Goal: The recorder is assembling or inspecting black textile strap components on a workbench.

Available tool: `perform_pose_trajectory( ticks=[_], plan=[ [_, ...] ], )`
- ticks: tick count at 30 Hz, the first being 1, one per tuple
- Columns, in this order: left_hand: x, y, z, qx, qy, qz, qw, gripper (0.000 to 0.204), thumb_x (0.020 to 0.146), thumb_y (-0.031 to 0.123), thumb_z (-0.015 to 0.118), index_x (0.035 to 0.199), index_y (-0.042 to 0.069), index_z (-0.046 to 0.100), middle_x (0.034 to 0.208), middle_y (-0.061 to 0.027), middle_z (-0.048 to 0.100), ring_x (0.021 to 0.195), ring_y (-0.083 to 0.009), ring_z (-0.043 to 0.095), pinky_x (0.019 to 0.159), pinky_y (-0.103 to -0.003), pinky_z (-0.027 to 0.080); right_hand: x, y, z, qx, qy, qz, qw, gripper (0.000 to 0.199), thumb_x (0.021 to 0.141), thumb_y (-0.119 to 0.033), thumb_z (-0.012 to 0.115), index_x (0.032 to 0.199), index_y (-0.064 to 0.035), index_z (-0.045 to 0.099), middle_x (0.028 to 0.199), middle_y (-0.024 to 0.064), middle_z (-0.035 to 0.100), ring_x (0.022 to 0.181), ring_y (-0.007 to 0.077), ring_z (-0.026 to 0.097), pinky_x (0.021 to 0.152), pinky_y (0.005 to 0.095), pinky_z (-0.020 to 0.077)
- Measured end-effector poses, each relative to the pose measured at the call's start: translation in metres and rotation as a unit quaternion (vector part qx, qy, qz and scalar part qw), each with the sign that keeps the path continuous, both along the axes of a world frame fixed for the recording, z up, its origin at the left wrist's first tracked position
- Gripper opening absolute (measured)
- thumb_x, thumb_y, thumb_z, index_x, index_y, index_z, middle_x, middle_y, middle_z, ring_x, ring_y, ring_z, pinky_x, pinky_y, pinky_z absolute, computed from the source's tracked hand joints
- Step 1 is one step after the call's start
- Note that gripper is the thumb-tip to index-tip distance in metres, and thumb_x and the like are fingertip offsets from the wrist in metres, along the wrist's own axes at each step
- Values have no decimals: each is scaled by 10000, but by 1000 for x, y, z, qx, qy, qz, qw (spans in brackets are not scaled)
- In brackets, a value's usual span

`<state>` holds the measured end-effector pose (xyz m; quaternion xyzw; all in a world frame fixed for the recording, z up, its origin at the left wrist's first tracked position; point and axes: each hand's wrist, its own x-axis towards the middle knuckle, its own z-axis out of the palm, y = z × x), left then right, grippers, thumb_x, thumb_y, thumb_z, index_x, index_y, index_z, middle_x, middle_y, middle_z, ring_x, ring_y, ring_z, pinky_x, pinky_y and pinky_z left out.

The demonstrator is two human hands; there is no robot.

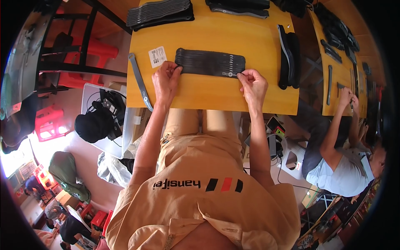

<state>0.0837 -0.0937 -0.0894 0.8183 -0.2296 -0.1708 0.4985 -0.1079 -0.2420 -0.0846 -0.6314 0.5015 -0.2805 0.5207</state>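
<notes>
While the black padded strip [210,63] is lying flat across the middle of the yellow table [216,93], the left hand [165,79] is pinching its end at nine o'clock and the right hand [252,83] is pinching its end at three o'clock, both with fingers curled shut on the edge. A white label [157,56] is sitting just beside the strip at nine o'clock, a grey bar [139,81] is lying along the table's edge beyond it, stacks of black strips [159,12] are resting at twelve o'clock, and a co-worker's hands [348,98] are working at a neighbouring table at three o'clock.
</notes>
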Motion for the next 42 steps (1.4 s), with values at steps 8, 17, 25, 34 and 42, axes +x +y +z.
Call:
perform_pose_trajectory(
  ticks=[8, 17, 25, 34, 42],
  plan=[
    [4, -2, -8, -10, -35, 2, 999, 159, 760, 85, 696, 821, -28, 602, 632, -87, 605, 550, -122, 546, 546, -263, 449, 2, 1, 4, 11, -11, 0, 1000, 88, 766, -4, 683, 743, 9, 600, 575, 10, 540, 442, 56, 477, 375, 199, 381],
    [8, -5, -1, 30, -35, 10, 999, 173, 730, 98, 717, 776, -44, 628, 628, -112, 628, 571, -157, 594, 567, -285, 472, 2, 3, 4, -18, -24, 12, 999, 108, 763, 1, 678, 712, 6, 583, 553, 11, 532, 421, 61, 467, 366, 209, 360],
    [8, -7, 1, 53, -25, 22, 998, 180, 699, 112, 734, 750, -29, 634, 624, -106, 630, 572, -172, 607, 569, -291, 479, -4, -8, -26, -137, 18, 19, 990, 130, 764, -11, 686, 744, -19, 558, 573, 2, 492, 407, 63, 448, 328, 217, 346],
    [5, -5, 4, 62, -70, 34, 995, 185, 690, 116, 744, 722, -19, 621, 608, -97, 620, 572, -176, 608, 567, -296, 473, 0, -5, 3, -9, 0, 3, 1000, 140, 745, 8, 669, 705, 11, 534, 567, 43, 516, 376, 127, 491, 301, 262, 360],
    [24, -4, 8, 58, 100, -9, 993, 145, 718, 77, 713, 706, -11, 598, 599, -87, 616, 634, -165, 642, 580, -294, 489, -3, -6, 4, 6, 7, 8, 1000, 110, 748, 14, 646, 715, 4, 541, 599, 43, 527, 399, 127, 518, 324, 251, 416]
  ],
)
